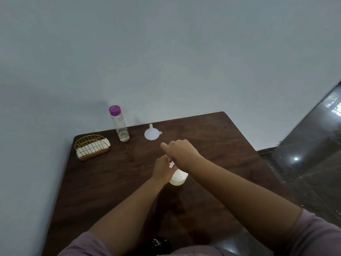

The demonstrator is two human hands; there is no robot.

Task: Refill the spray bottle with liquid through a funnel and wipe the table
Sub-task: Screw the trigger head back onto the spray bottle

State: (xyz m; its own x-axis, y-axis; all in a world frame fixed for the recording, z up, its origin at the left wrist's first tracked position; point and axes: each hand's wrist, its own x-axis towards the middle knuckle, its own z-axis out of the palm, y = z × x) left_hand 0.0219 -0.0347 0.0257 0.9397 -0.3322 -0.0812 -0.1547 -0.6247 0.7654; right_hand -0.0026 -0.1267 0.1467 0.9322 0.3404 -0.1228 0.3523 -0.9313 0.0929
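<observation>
Table: dark wood, set against a pale wall.

Spray bottle: white, upright at mid-table, its top hidden under the hands.

Left hand: wrapped around the bottle's left side at shoulder height, fingers curled on it.

Right hand: above the bottle's top, fingers bent downward, thumb sticking out to the left; whether it grips the spray head cannot be told, as the head is covered.

Funnel: white, upside down with spout up, on the table behind the hands, apart from them.

Clear bottle: tall, purple cap on, a little liquid at the bottom, left of the funnel near the wall.

Napkin holder: gold wire, holding white napkins, at the far left corner.
</observation>
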